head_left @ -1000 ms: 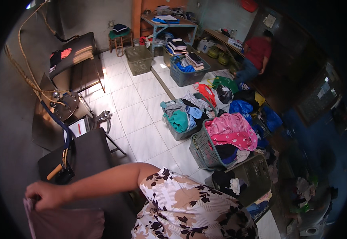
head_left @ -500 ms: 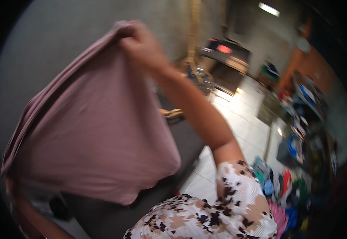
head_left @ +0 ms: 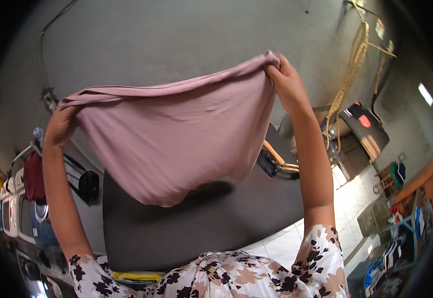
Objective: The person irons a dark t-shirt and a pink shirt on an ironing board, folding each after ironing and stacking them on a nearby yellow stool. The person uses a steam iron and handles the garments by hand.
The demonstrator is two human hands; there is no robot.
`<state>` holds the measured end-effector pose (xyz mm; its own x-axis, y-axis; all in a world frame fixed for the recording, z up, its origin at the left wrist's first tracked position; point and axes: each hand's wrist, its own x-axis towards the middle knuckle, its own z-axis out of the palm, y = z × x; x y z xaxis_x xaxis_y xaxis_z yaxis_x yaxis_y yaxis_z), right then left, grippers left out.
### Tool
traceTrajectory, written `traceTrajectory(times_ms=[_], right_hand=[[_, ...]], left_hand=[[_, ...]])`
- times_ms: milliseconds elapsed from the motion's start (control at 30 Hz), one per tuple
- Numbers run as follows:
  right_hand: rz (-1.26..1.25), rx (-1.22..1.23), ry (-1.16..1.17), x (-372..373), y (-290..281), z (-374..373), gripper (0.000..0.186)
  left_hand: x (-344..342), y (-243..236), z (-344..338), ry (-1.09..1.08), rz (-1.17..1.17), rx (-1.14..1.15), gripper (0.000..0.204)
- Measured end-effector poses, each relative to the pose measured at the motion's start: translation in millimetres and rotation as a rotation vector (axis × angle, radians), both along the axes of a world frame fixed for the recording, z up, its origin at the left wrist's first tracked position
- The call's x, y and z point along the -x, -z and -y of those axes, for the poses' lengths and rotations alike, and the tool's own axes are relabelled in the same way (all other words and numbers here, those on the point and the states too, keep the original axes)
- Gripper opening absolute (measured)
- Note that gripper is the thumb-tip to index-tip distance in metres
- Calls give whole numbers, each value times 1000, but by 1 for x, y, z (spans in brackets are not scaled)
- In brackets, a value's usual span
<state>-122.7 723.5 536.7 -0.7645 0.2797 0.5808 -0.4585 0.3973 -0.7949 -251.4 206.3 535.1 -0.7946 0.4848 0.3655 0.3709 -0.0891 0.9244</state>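
Note:
A dusty pink garment (head_left: pixel 177 139) hangs stretched between my two hands, its top edge bunched and its body draping down over the dark padded pressing table (head_left: pixel 186 228). My left hand (head_left: pixel 60 124) is closed on the upper left corner; my right hand (head_left: pixel 283 77) grips the upper right corner, held higher. Behind the cloth's right side, an iron (head_left: pixel 271 164) with a wooden handle rests on the table, partly hidden. A small folded stack with a yellow item (head_left: pixel 134 275) lies at the table's near edge.
Wrapped yellow cords (head_left: pixel 345 84) hang by the grey wall above a second dark table (head_left: pixel 370 136). Washing machines (head_left: pixel 15 216) and a maroon cloth (head_left: pixel 35 176) are at left. At right stand a plastic basket (head_left: pixel 370 218), a stool (head_left: pixel 390 179) and piles of laundry (head_left: pixel 390 253) beside tiled floor.
My view has swung left from the laundry baskets to face the table and wall. The pink cloth has been raised and spread, and my left hand now shows holding its other corner.

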Motion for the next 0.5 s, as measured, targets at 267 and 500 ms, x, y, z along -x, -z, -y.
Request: traceTrajectory(times_ms=[267,500], right_hand=[[544,-708,52,-1,74,34,53],[189,-149,-635,16,89,173,45]], left_hand=[[-61,3,-74,57,-56,492,28],[-84,43,-155,32,-429,392,27]])
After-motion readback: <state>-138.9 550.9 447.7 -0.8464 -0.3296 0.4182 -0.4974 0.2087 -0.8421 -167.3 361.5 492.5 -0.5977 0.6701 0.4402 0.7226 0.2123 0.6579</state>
